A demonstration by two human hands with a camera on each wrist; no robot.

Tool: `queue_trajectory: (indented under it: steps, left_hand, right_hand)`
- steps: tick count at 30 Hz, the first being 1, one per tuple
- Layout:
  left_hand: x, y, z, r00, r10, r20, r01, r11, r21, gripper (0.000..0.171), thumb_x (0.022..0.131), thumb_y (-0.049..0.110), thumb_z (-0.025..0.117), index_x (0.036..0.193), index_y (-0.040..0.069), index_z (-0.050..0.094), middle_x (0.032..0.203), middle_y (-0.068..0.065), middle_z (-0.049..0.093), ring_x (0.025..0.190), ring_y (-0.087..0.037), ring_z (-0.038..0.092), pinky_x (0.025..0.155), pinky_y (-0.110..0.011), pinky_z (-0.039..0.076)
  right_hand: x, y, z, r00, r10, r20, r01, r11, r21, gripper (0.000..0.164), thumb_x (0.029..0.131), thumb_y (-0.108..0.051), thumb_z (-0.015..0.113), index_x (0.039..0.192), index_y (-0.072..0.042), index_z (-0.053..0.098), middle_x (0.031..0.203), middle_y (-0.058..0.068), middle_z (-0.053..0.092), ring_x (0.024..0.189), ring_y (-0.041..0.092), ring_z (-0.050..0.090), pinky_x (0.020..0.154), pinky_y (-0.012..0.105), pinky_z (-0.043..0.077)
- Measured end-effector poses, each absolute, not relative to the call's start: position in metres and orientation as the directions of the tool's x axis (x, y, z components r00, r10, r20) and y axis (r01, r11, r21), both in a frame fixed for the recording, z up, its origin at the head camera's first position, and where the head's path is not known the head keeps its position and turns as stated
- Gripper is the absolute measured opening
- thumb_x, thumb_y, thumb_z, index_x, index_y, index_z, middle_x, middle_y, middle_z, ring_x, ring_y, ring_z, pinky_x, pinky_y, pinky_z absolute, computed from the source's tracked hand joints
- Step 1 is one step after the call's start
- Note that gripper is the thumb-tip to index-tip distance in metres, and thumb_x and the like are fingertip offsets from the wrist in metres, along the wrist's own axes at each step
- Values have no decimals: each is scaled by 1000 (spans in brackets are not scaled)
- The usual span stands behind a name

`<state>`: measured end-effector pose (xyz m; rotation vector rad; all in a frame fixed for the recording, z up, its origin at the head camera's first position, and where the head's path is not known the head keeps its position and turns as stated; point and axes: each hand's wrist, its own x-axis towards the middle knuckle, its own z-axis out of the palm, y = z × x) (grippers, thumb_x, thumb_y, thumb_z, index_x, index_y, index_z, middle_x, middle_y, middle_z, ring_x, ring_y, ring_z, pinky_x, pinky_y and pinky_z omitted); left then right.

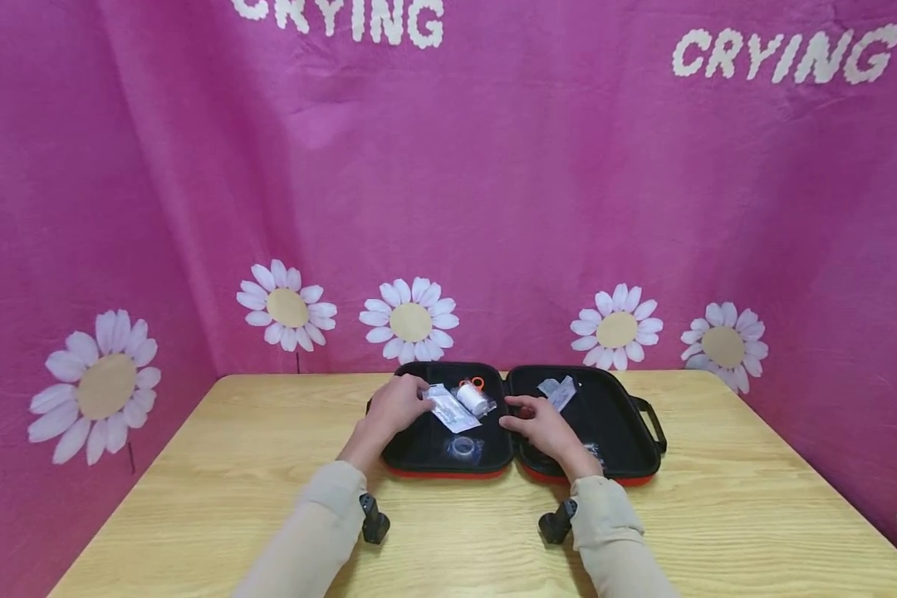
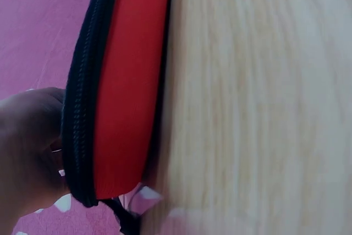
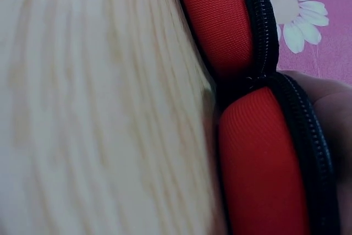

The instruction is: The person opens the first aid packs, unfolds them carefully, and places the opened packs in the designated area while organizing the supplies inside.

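Note:
A first-aid style case with black lining (image 1: 411, 453) and a red outer shell (image 2: 132, 81) lies unfolded on the table. My left hand (image 1: 398, 404) reaches over its left half, thumb and fingertips apart beside a white flat packet (image 1: 454, 409); whether they touch it is unclear. Beside that packet are a white roll in clear wrap (image 1: 472, 399) and orange scissor handles (image 1: 478, 383). My right hand (image 1: 544, 427) is over the right half near the hinge, thumb and forefinger spread. A small dark red thing (image 1: 525, 412) shows between them, its kind unclear. Both wrist views mostly show the shell's side.
A clear-wrapped ring-shaped roll (image 1: 463, 448) lies at the front of the left half. Small packets (image 1: 561, 392) lie at the back of the right half. A black carry handle (image 1: 652, 423) sticks out rightward. Behind the wooden table (image 1: 747, 498) hangs a pink cloth (image 1: 493, 208).

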<state>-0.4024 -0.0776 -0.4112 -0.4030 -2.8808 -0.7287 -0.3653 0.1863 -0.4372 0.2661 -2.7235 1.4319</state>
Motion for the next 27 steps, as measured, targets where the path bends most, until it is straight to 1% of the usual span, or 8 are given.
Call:
queue_trajectory:
  steps: [6,14,21,27]
  left_hand:
    - [-402,-71,-410,-958,191,215,275,827,490,32,86,20,76,115,6,74,102,-7,74,88,-18,65,82,-39,55]
    - [-400,-66,-407,-956,172,239,278,794,541,28,86,14,76,112,4,74,94,-8,73,82,-17,64,76,-36,55]
    - [-400,-71,-406,-942,156,297,314,720,619,27,85,11,76,111,4,75,91,-9,74,79,-18,63,73,-34,54]
    - [-401,-78,-405,-930,127,344,342,638,690,27,84,8,77,110,0,75,86,-11,73,74,-17,61,70,-31,55]
  right_hand:
    - [-366,188,-438,-984,-132,120,-173,550,-817,49,90,-16,71,134,2,59,112,23,65,70,15,52,60,26,46]
    - [-367,189,-437,-983,-132,124,-177,549,-817,49,90,-16,71,134,2,59,115,24,65,73,15,53,61,26,47]
    - [-366,189,-437,-983,-137,122,-178,553,-814,49,91,-17,71,135,1,58,117,24,64,74,15,53,61,27,47]
    - [-367,189,-438,-983,-137,120,-177,558,-811,48,92,-16,70,135,1,58,117,24,64,73,16,53,61,27,47]
